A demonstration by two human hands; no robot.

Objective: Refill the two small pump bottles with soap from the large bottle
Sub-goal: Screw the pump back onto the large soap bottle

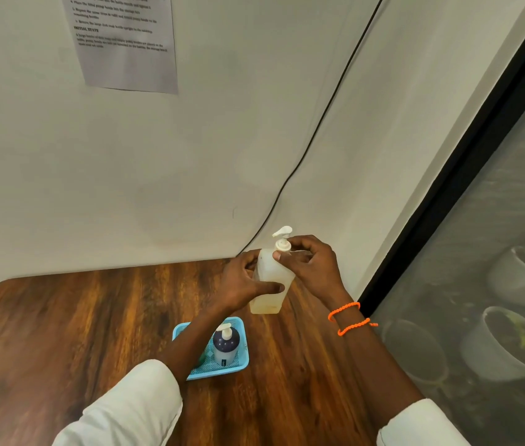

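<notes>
My left hand (245,281) grips the large bottle (270,284) standing on the surface (93,317); my right hand (312,262) pinches its pump collar (283,245).

a single head-worn wide-angle view looks forward and down from above the near edge of a wooden table (61,317). it faces the far white wall (222,140), which fills the upper half, and it appears tilted, since the table's far edge slopes. both forearms reach in from the bottom, so the hands sit close, mid-frame. a dark-framed glass panel (496,252) runs along the right. no second view shares the scene.
</notes>
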